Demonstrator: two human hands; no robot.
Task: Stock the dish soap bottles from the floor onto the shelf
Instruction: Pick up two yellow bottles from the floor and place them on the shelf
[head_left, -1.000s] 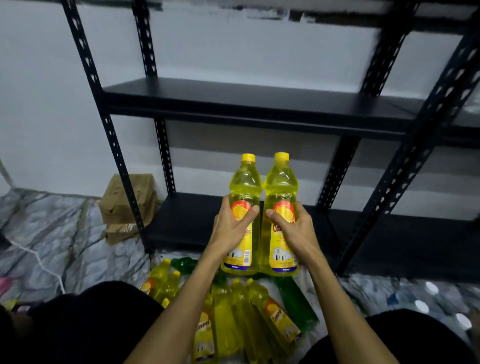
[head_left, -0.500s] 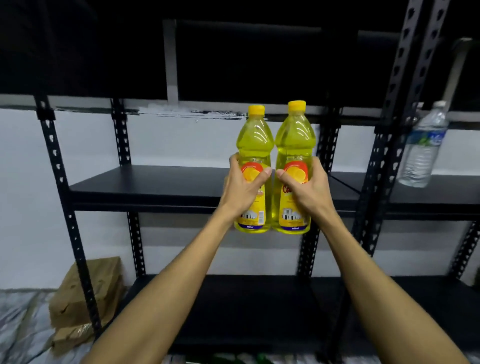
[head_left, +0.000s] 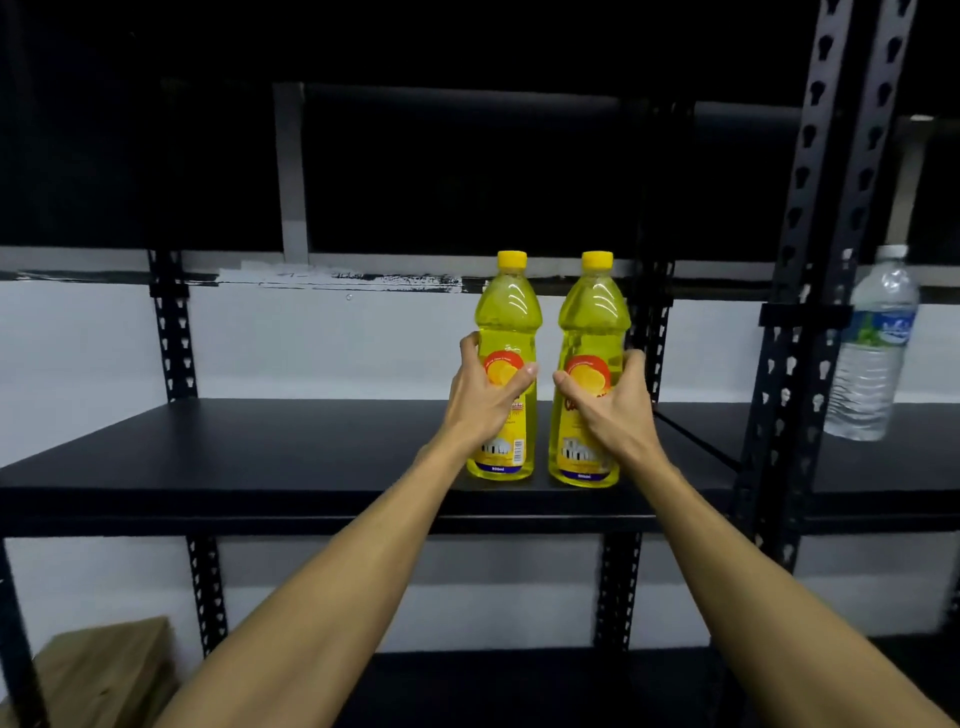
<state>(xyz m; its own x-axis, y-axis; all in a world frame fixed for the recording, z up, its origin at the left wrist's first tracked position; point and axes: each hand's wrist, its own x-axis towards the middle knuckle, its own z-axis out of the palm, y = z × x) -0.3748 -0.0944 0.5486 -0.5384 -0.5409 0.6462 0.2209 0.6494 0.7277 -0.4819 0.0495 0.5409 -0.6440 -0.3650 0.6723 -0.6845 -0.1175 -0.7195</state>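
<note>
At frame centre, left hand (head_left: 483, 400) and right hand (head_left: 613, 402) each grasp a full yellow plastic dish-soap bottle (head_left: 506, 332) (head_left: 592, 332) mid-label on the black metal shelf (head_left: 260, 457). Likely heavy, smooth: grip the waist.

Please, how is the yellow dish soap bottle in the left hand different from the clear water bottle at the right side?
The yellow dish soap bottle holds yellow liquid under a yellow cap; the clear water bottle is colourless with a pale cap. The soap bottle is gripped by the left hand; the water bottle is not held. The soap bottle stands on the middle shelf board; the water bottle stands in the neighbouring bay, right. Both are upright, capped plastic.
</note>
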